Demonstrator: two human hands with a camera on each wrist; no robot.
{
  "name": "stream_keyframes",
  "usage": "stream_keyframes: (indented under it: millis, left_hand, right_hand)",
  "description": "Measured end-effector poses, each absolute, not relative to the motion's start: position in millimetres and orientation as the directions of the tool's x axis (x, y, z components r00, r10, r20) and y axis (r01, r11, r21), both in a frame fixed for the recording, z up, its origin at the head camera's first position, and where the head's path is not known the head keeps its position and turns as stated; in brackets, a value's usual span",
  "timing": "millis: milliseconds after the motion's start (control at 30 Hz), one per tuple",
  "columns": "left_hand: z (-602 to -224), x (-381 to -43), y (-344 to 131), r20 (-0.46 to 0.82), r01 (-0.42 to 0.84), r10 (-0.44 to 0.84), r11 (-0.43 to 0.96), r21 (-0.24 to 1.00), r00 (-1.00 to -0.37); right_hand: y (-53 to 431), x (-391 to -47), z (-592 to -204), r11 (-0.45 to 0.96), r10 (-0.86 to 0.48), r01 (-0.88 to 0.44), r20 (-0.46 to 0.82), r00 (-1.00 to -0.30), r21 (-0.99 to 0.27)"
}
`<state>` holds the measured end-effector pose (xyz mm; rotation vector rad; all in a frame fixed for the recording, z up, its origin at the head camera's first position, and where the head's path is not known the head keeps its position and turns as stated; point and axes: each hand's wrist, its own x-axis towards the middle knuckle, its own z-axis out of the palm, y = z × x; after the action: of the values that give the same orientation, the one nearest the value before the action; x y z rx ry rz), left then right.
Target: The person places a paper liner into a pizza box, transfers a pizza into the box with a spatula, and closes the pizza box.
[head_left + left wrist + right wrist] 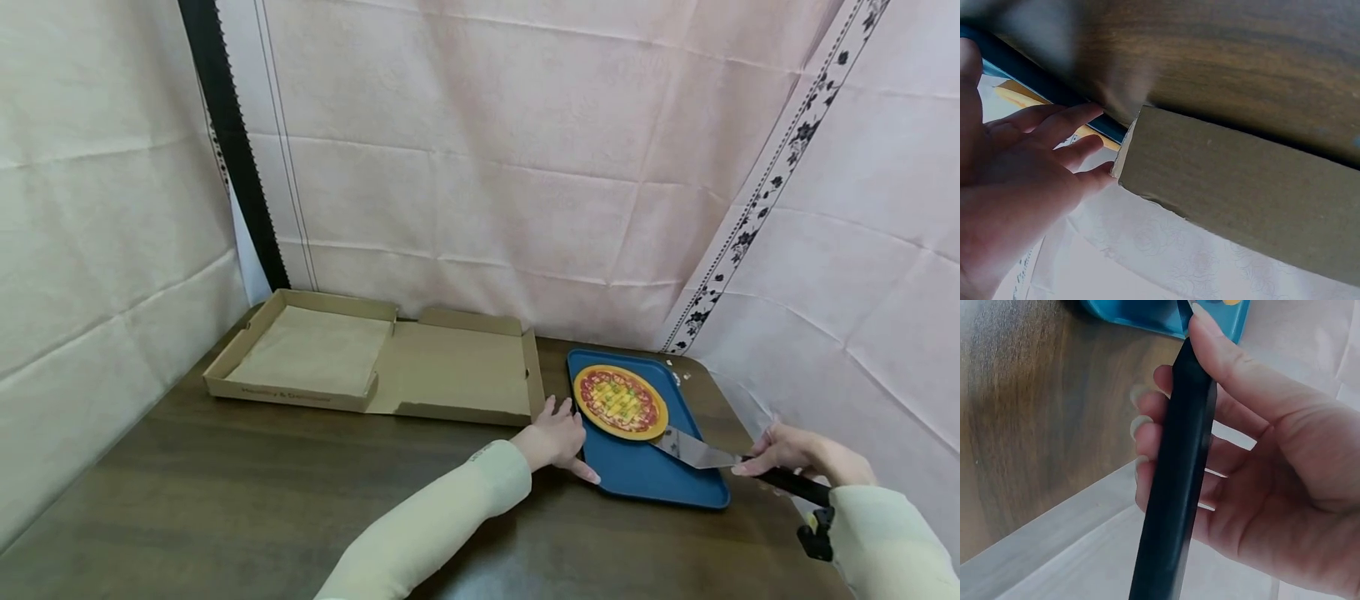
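A small pizza (621, 402) with a yellow crust and red, yellow and green topping lies on the blue tray (652, 479), towards its far left end. My right hand (806, 454) grips the black handle of a metal spatula (697, 451); the blade's tip meets the near right edge of the pizza, and I cannot tell how far it reaches under. In the right wrist view the fingers curl round the handle (1175, 469). At the tray's left edge rests my left hand (557, 435), fingers spread. In the left wrist view its little finger is beside the corner of a cardboard box (1235, 181).
Left of the tray lies the opened pizza box (457, 362), flat on the brown wooden table (225, 500). A sheet of paper (315, 346) lines its left half. Pale cloth curtains (480, 167) hang behind the table and on both sides.
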<state>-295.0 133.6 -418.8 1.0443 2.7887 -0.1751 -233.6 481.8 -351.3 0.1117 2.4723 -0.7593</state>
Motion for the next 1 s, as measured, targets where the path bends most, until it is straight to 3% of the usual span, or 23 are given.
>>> stream_keyframes:
  millis: [167, 1000]
  left_hand:
    - [-416.8, -297.1, 134.3, -0.191, 0.66, 0.641, 0.749, -0.055, -0.744]
    - [-420.7, -295.5, 136.2, -0.199, 0.651, 0.629, 0.756, -0.067, -0.751]
  right_hand:
    - [477.7, -239.7, -350.4, 0.808, -0.119, 0.25, -0.563, -0.817, -0.534]
    - [474.0, -246.5, -363.0, 0.783, -0.229, 0.139, -0.489, -0.842, -0.607]
